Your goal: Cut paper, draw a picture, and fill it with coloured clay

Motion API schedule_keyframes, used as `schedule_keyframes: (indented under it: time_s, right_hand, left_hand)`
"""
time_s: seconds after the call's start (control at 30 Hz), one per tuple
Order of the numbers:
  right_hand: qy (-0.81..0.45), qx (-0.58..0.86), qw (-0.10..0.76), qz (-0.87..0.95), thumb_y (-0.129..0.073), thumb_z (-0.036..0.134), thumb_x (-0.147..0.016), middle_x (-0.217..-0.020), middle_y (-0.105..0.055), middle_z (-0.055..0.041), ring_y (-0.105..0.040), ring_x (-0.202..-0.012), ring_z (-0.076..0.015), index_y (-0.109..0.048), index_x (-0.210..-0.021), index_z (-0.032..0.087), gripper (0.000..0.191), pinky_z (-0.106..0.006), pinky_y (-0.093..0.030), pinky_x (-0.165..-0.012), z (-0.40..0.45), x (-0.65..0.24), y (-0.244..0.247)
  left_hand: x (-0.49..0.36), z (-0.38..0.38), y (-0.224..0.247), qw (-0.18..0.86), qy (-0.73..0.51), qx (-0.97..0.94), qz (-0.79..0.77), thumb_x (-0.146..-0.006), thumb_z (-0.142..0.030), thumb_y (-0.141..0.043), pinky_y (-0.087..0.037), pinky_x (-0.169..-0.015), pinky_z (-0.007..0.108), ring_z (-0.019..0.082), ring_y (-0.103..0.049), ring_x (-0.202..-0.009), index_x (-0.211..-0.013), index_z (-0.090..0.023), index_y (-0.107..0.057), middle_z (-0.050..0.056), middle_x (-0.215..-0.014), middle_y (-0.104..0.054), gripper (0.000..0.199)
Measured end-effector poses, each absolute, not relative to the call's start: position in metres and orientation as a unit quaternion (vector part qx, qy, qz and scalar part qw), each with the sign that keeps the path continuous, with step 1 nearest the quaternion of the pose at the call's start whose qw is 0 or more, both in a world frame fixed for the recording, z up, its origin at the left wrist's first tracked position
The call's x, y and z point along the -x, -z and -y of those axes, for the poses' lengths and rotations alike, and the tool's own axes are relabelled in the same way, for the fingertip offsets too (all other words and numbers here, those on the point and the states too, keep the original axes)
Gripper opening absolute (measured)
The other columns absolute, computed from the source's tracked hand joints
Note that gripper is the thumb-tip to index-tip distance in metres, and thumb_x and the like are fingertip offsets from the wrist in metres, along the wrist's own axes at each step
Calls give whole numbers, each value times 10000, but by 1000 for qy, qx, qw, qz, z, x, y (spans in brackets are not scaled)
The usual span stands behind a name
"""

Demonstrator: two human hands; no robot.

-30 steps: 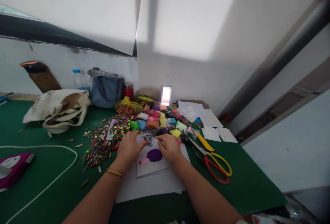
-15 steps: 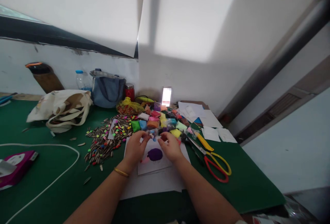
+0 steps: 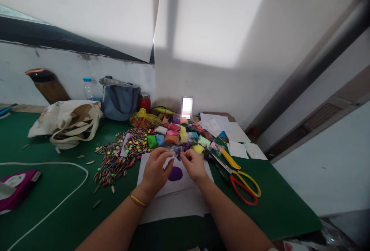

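Observation:
In front of me both hands meet over white paper (image 3: 185, 204). My right hand (image 3: 195, 166) pinches a small clear plastic bag (image 3: 177, 152) with something dark blue in it. My left hand (image 3: 156, 172) has its thumb and fingertips brought together at the bag's left side; its fingers partly hide the grip. Below the hands, a dark purple oval (image 3: 175, 174) lies on the top sheet, with drawn lines around it. My left wrist and hand cover the area left of the oval.
Coloured clay packets (image 3: 172, 139) crowd behind the hands. Left of the paper spreads a pile of striped seeds and bright beads (image 3: 115, 162). Scissors (image 3: 244, 185) and a yellow-handled cutter (image 3: 230, 158) lie to the right. A cloth bag (image 3: 69, 122) and white cable (image 3: 63, 201) are further left.
My left hand has shifted slightly right and rolled, now covering the pink part beside the purple oval. My right hand stays near the same spot, its fingers more curled.

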State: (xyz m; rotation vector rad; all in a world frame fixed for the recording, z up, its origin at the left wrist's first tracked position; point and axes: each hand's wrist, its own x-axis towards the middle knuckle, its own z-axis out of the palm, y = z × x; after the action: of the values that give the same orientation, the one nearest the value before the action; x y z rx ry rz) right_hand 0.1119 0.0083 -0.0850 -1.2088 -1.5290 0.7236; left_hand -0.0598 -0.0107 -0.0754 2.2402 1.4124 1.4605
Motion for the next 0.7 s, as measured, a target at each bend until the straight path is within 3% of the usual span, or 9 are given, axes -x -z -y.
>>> schedule_keyframes:
  time_s: [0.17, 0.4, 0.7]
  right_hand:
    - [-287, 471, 481, 682, -590, 268, -794, -694, -575, -6, -519, -645, -148, -581, -704, 191, 119, -258, -402, -590, -8, -107, 93]
    - [-221, 424, 438, 761, -601, 216, -835, -738, -572, -7, -519, -738, -164, -562, -710, 197, 132, -281, -366, -671, -5, -108, 93]
    - [-239, 400, 421, 778, -543, 214, -887, -804, -586, -18, -525, -781, -173, -572, -785, 196, 108, -292, -386, -712, -7, -112, 94]
  left_hand:
    - [52, 13, 77, 192, -444, -749, -453, -929, -322, -505, -484, -794, 324, 195, -573, -899, -944, -205, -614, 62, -979, -592, 160]
    - [54, 3, 90, 293, -465, -680, -485, -873, -358, -569, -466, -666, 285, 178, -593, -751, -853, -191, -624, 26, -817, -632, 177]
    - [56, 3, 87, 253, -438, -712, -487, -896, -325, -526, -448, -680, 280, 173, -590, -769, -853, -194, -635, 26, -825, -631, 176]
